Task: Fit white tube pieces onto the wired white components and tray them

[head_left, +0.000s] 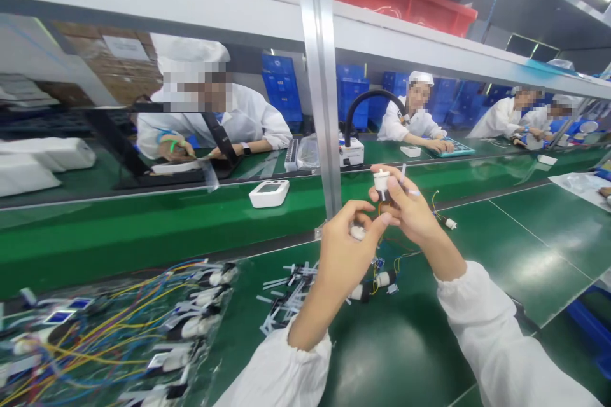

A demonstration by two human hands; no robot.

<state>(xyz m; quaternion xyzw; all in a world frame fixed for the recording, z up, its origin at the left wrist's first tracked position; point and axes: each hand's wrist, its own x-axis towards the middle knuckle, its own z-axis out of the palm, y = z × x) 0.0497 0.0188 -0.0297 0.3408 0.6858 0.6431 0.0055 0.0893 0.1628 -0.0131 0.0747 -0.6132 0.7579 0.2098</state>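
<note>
My right hand grips a small white and black cylindrical part upright between thumb and fingers, with yellow and orange wires below it. Close beside it, my left hand has thumb and fingers pinched near those wires; whether it grips them is too small to tell. A white piece shows at the left palm, partly hidden by the fingers. Beneath the hands, more white and black cylinders with wires lie on the green table. A thin pale strip sticks up behind my right fingers.
Bundled wired parts cover the left of the table, with loose strips nearby. A metal post rises ahead. On the conveyor sits a white device. Several people in white work beyond. One wired part lies right.
</note>
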